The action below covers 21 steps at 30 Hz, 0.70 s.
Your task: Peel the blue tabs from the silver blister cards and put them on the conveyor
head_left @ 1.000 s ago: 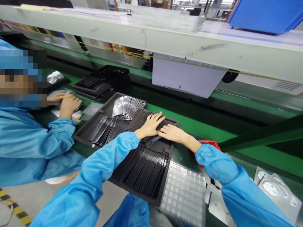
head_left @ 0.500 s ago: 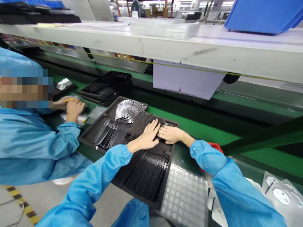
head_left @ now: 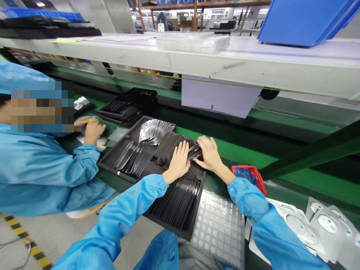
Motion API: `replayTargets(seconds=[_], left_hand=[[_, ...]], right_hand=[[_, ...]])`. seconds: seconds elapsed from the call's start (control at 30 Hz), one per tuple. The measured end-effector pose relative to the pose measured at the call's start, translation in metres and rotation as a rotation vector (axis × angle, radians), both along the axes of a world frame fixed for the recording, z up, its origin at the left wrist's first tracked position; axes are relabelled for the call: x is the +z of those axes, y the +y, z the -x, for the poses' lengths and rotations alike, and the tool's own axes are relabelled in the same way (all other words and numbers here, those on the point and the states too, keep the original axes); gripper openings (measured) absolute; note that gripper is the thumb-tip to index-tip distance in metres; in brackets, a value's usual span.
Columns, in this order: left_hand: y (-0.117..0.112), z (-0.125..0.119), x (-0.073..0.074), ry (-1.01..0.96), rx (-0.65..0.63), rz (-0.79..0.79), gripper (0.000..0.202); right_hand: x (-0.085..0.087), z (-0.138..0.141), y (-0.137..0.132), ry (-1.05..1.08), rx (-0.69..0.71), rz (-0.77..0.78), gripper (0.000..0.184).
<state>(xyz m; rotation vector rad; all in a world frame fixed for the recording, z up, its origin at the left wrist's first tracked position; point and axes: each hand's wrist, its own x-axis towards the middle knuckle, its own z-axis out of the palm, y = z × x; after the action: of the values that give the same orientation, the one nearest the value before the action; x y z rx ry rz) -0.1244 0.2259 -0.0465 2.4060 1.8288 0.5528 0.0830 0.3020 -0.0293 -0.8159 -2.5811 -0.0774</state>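
Note:
A black compartmented tray (head_left: 180,233) in front of me holds rows of thin, flat dark pieces. My left hand (head_left: 179,162) lies on the back-right row of dark pieces (head_left: 166,148), fingers stretched out flat. At the right end of that row is my right hand (head_left: 208,154), its thumb and fingers apart, against the tilted pieces there. A fanned stack of shiny silver pieces (head_left: 154,131) fills the tray's far corner. More glossy black pieces (head_left: 131,159) lean at the left, and another upright row (head_left: 178,200) stands nearest me. Palms hide some pieces.
A clear blister tray (head_left: 218,225) lies at the right, with a red bin (head_left: 250,178) of small blue bits behind it. White plates (head_left: 298,225) lie farther right. A co-worker in blue (head_left: 56,165) sits at the left. A white shelf (head_left: 180,63) overhangs the back.
My right hand has opened from a bunched grip at the row's right end and lifted slightly, fingers spreading. My left hand stays on the row. The view has shifted slightly, showing the red bin.

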Motion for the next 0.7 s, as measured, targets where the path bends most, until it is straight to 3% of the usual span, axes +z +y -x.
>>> replayTargets(seconds=[0.1, 0.17, 0.43, 0.7], left_hand=[[0.000, -0.011, 0.002, 0.020, 0.040, -0.006, 0.098], [0.001, -0.016, 0.003, 0.037, 0.034, 0.000, 0.100], [0.001, -0.003, 0.007, 0.094, 0.039, 0.031, 0.103], [0.002, -0.017, 0.005, 0.122, 0.073, 0.014, 0.097]], right_hand=[[-0.019, 0.003, -0.011, 0.444, -0.460, 0.256, 0.086], [-0.032, 0.015, -0.013, 0.555, -0.554, 0.346, 0.076], [-0.053, 0.072, 0.007, 0.861, -0.552, 0.348, 0.058], [-0.055, 0.078, 0.023, 1.244, -0.486, 0.388, 0.034]])
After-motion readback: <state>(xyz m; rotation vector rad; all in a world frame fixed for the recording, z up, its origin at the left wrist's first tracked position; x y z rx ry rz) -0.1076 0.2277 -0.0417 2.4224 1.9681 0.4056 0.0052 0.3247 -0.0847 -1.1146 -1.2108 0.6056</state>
